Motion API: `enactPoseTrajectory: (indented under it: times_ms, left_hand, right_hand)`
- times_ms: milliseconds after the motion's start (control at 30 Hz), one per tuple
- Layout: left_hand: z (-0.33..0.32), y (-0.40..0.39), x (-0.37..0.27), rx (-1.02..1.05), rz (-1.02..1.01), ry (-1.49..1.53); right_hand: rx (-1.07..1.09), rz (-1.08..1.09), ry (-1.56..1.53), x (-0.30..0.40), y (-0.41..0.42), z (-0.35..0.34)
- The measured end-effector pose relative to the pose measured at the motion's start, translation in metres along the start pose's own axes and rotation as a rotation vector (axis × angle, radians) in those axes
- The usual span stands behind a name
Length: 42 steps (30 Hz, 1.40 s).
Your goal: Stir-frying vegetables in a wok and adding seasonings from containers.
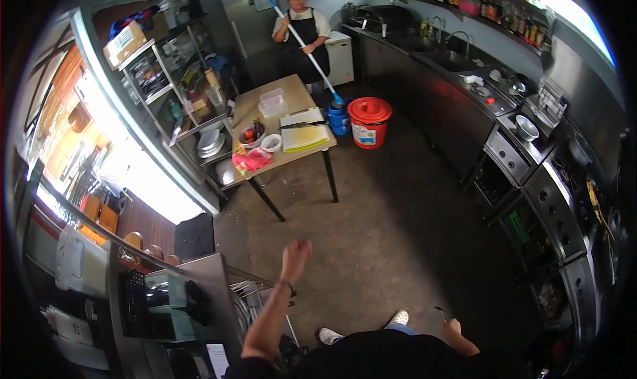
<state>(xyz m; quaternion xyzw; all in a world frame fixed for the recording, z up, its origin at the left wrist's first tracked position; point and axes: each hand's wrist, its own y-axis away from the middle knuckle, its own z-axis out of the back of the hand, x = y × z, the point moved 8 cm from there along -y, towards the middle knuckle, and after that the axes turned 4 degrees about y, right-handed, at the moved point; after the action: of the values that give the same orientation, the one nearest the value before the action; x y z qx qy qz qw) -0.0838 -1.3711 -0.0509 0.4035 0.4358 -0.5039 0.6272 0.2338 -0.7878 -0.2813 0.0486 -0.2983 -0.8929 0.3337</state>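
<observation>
My left hand (297,257) is raised over the floor, blurred, its fingers curled and nothing visible in it. Low at the right, my right hand (452,327) grips a flat greyish object (429,322) with a dark end, too blurred to name. Ahead stands a table (303,90) with cutting boards (304,138) and a dark-bladed knife (301,125) lying across them. Beside these are a bowl of vegetables (252,134), a small white bowl (271,142), a pink and red cloth (252,160) and clear plastic containers (272,103).
Behind the table, a person in a dark apron (306,41) holds a mop (311,55) in a blue bucket (339,120). Nearby is a red lidded bucket (368,125). Sinks (450,59) and stoves (550,210) line the right; shelving (159,93) and a steel counter (206,274) stand left.
</observation>
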Motion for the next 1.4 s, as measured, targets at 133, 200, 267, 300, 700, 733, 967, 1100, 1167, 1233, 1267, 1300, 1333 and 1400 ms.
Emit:
enactPoseTrajectory:
  times_ms: [133,200,267,300,700,733,967,1100,1167,1233,1267,1300,1333,1400]
  left_hand:
    - [-0.105,-0.079,-0.242,-0.064,-0.466,0.138]
    - [-0.120,-0.105,-0.335,-0.417,-0.801,-0.037]
    - [-0.158,-0.151,-0.393,-0.157,-0.753,0.198]
    - [-0.201,-0.148,-0.423,-0.124,-0.744,0.293]
    - [-0.694,0.217,-0.577,1.884,-0.346,1.033]
    - [-0.712,0.253,-0.572,2.025,-0.285,1.003]
    - [-0.756,0.375,-0.585,3.149,0.641,1.163]
    - [-0.807,0.376,-0.620,3.232,1.388,1.128]
    - [-0.839,0.378,-0.632,3.206,1.531,1.152]
    - [-0.863,0.373,-0.615,3.153,1.787,1.150]
    - [-0.885,0.374,-0.622,3.154,1.800,1.147]
    - [-0.909,0.377,-0.628,3.252,1.595,1.085]
    - [-0.930,0.379,-0.631,3.320,1.361,1.036]
    - [-0.969,0.381,-0.632,3.236,1.412,1.005]
  right_hand:
    - [0.030,-0.199,-0.073,-0.135,-0.057,-0.009]
    - [0.101,-0.029,0.048,-0.166,-0.099,-0.004]
    - [0.206,-0.006,0.048,-0.165,-0.123,0.016]
    - [0.197,-0.074,0.030,-0.186,-0.139,0.017]
    - [0.070,-0.154,-0.213,-0.237,-0.159,0.157]
    - [0.069,-0.197,-0.233,-0.258,-0.160,0.169]
    - [-0.374,-0.367,-0.454,-0.395,-0.178,0.357]
    - [-0.710,-0.331,-0.305,-0.460,-0.166,0.544]
    - [-0.874,-0.328,-0.306,-0.492,-0.165,0.633]
    - [-0.962,-0.321,-0.292,-0.513,-0.179,0.718]
    - [-0.965,-0.357,-0.216,-0.528,-0.187,0.751]
    - [-1.024,-0.331,-0.225,-0.543,-0.193,0.780]
    - [-1.017,-0.317,-0.149,-0.558,-0.212,0.808]
    - [-0.942,-0.292,-0.059,-0.582,-0.254,0.854]
